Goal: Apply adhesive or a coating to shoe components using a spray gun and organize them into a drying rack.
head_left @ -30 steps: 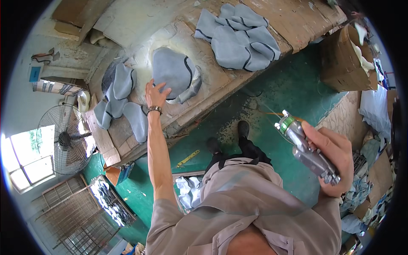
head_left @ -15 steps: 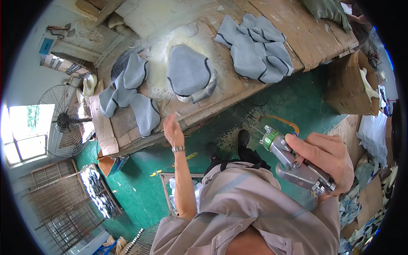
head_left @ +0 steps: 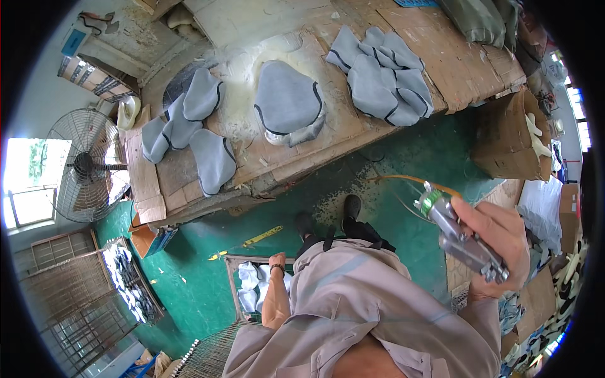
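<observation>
- In my head view, the right hand [head_left: 501, 242] grasps a silver metal spray gun with a green collar [head_left: 467, 244], well apart from the bench.
- The left hand [head_left: 277, 259] is at a brown rectangular frame [head_left: 249, 259]; I cannot tell whether it grips.
- I see a grey, black-edged fabric piece [head_left: 287, 94] on the worn brown bench [head_left: 309, 159], between two similar groups [head_left: 378, 82].

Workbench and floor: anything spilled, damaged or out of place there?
Yes: pale residue crusts the workbench around the middle grey piece, and pale patches mar the green floor by the shoes, possibly overspray or wear.
</observation>
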A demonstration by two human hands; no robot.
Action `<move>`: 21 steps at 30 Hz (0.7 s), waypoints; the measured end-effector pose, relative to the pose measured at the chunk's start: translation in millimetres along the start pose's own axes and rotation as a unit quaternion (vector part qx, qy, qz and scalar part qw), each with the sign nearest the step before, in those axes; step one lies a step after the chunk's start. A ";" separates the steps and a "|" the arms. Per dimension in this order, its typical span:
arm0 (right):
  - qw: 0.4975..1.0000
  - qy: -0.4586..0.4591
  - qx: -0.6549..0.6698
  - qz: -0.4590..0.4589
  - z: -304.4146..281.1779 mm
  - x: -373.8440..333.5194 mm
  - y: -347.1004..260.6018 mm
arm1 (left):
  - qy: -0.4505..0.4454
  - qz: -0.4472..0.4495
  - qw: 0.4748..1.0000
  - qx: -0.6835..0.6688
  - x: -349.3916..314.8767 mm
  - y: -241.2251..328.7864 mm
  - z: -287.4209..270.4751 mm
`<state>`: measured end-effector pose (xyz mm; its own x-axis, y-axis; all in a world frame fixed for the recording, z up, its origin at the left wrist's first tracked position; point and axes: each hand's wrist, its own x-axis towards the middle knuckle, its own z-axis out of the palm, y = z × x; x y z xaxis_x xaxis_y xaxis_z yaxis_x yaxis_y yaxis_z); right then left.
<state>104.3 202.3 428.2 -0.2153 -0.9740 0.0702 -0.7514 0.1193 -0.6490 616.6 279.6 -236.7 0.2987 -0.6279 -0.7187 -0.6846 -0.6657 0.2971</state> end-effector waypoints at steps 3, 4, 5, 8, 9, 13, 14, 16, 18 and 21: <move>0.980 -0.040 -0.012 -0.194 -2.4 -4.4 4.2 | -0.048 0.087 0.960 0.263 1.9 4.3 -3.2; 0.996 0.020 -0.024 -0.085 -0.4 -14.3 -0.9 | -0.017 0.051 0.988 0.147 0.0 16.3 -5.5; 0.996 0.070 -0.047 -0.027 -0.2 -19.2 -2.1 | -0.021 -0.003 0.997 0.075 -3.1 31.7 -10.0; 0.993 0.074 -0.082 0.032 -2.0 -29.8 -1.2 | 0.083 0.116 0.988 -0.052 -9.4 95.0 -30.9; 0.997 0.038 -0.057 -0.020 -3.2 -31.4 0.8 | 0.118 0.136 0.979 -0.097 -10.6 119.9 -37.6; 0.995 0.023 -0.059 -0.071 -6.1 -31.6 14.8 | 0.161 0.272 0.921 -0.230 -14.7 219.6 -76.7; 0.997 0.060 -0.032 -0.036 -4.3 -32.7 18.2 | 0.189 0.319 0.896 -0.245 -18.7 246.0 -86.1; 0.980 -0.065 0.023 -0.188 -14.9 -24.1 31.3 | 0.231 0.361 0.872 -0.235 -29.4 297.6 -108.9; 0.964 -0.125 0.010 -0.233 -19.6 -22.3 39.0 | 0.279 0.431 0.835 -0.199 -36.4 351.2 -130.8; 0.976 -0.037 -0.021 -0.215 -25.7 -21.1 47.4 | 0.299 0.514 0.787 -0.166 -42.7 422.1 -158.0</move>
<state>57.2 233.4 415.5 0.1695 -0.9469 0.2731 -0.7874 -0.2967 -0.5403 420.0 -38.2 18.7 0.0285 -0.9149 0.4026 -0.5878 0.3104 0.7471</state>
